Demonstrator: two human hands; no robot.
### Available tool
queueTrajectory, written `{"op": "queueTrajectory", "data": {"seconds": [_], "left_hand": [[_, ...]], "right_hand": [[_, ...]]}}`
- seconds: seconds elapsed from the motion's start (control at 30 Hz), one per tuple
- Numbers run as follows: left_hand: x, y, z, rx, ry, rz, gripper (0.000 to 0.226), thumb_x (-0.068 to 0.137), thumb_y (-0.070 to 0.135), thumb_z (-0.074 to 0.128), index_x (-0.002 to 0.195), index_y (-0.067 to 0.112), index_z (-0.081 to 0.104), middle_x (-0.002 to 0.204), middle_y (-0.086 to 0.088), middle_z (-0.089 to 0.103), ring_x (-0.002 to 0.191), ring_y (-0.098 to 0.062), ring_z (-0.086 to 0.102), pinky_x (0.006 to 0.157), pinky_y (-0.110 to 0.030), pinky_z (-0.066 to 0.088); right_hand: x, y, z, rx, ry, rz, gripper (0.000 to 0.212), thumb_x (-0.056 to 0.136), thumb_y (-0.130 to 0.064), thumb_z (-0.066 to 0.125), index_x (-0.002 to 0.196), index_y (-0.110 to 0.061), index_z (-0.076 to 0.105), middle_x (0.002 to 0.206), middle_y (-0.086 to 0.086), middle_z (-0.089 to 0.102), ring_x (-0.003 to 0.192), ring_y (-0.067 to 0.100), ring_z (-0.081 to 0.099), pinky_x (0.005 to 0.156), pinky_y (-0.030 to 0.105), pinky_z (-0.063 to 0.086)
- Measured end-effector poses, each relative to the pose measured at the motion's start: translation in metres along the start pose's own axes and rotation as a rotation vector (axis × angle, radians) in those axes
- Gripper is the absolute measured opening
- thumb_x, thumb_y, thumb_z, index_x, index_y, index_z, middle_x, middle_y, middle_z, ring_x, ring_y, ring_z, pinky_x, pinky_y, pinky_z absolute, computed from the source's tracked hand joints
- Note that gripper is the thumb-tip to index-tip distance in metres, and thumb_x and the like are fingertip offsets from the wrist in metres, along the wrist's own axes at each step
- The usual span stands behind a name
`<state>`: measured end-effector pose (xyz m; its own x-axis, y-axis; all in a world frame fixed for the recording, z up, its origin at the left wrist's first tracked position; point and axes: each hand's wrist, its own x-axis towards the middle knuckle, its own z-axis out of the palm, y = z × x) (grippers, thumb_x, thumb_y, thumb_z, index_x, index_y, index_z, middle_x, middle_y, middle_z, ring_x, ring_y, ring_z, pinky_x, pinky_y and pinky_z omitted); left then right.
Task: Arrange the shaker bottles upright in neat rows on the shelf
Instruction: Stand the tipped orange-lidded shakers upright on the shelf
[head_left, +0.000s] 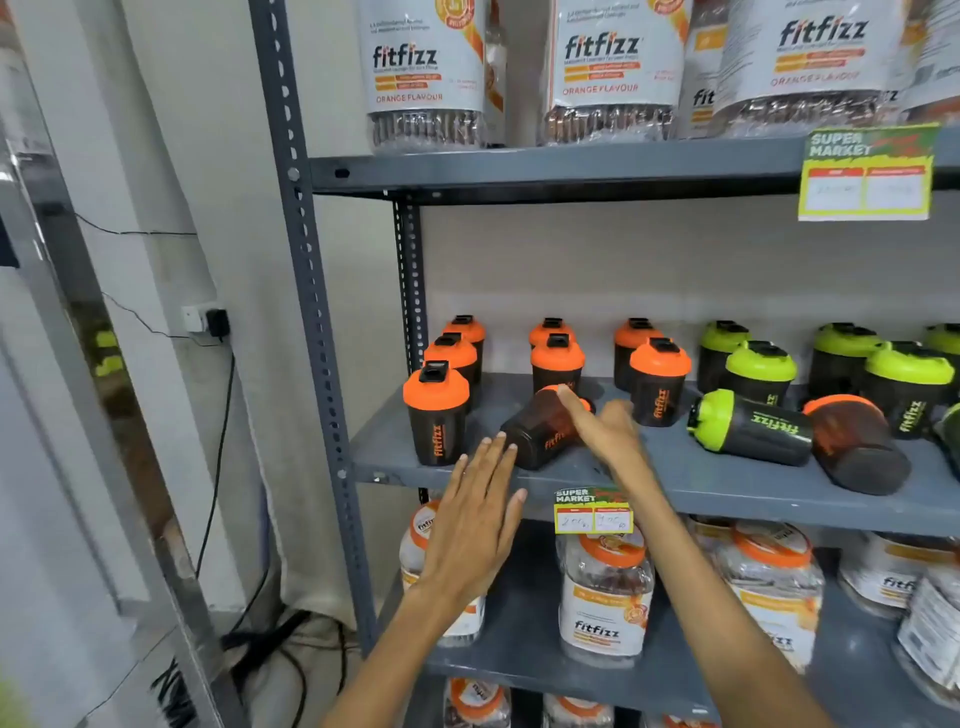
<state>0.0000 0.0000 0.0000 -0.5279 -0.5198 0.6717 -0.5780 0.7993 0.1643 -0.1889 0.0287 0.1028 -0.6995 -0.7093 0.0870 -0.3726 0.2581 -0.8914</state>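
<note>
Right hand rests on toppled orange-lidded shaker on the shelf, grip loose, not closed. Left hand at 7 o'clock of it, fingers spread, empty.

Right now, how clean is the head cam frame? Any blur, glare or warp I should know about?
Head view: strong wide-angle warp, the shelf upright bows and the edges smear; left margin is blurred; centre is fairly sharp, so the lettering on the tipped orange shaker by the right hand and left hand is still visible; lighting is flat and even, with soft shadows and only mild sheen on the jars above.
</note>
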Motion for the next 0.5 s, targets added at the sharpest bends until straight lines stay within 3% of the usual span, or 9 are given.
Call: {"op": "queueTrajectory", "data": {"seconds": [0.17,0.33,0.4,0.5], "left_hand": [[0.000,-0.002,0.003,0.032,-0.004,-0.014,0.057,0.107,0.045,0.017,0.158,0.019,0.025,0.167,0.003,0.020,0.155,-0.008,0.013,0.128,-0.032,0.009],[0.000,-0.011,0.003,0.008,-0.028,-0.016,0.058,0.107,0.044,0.015,0.160,0.021,0.015,0.169,0.005,0.012,0.156,-0.007,0.007,0.128,-0.031,0.007],[0.000,-0.011,0.004,-0.001,-0.027,-0.010,0.058,0.107,0.044,0.016,0.160,0.021,0.014,0.169,0.005,0.010,0.156,-0.006,0.006,0.128,-0.031,0.006],[0.003,-0.010,0.006,0.007,-0.015,0.013,0.058,0.107,0.043,0.016,0.160,0.019,0.019,0.169,0.004,0.014,0.156,-0.006,0.008,0.128,-0.033,0.010]], "right_hand": [[0.015,-0.008,0.019,-0.076,-0.021,0.104,0.117,0.071,-0.081,0.054,0.146,0.004,0.024,0.147,0.025,0.039,0.138,0.044,0.034,0.110,0.053,0.031],[0.023,-0.002,0.025,0.036,-0.047,0.102,0.096,0.071,-0.065,0.069,0.138,-0.001,0.042,0.134,0.019,0.052,0.127,0.038,0.046,0.106,0.050,0.040],[0.022,0.001,0.020,0.115,-0.047,0.092,0.090,0.067,-0.059,0.074,0.133,-0.004,0.046,0.125,0.018,0.060,0.118,0.034,0.055,0.099,0.047,0.048],[0.018,0.007,0.007,0.176,0.019,0.017,0.076,0.060,-0.050,0.081,0.119,-0.008,0.057,0.113,0.017,0.064,0.109,0.033,0.060,0.076,0.035,0.053]]}}
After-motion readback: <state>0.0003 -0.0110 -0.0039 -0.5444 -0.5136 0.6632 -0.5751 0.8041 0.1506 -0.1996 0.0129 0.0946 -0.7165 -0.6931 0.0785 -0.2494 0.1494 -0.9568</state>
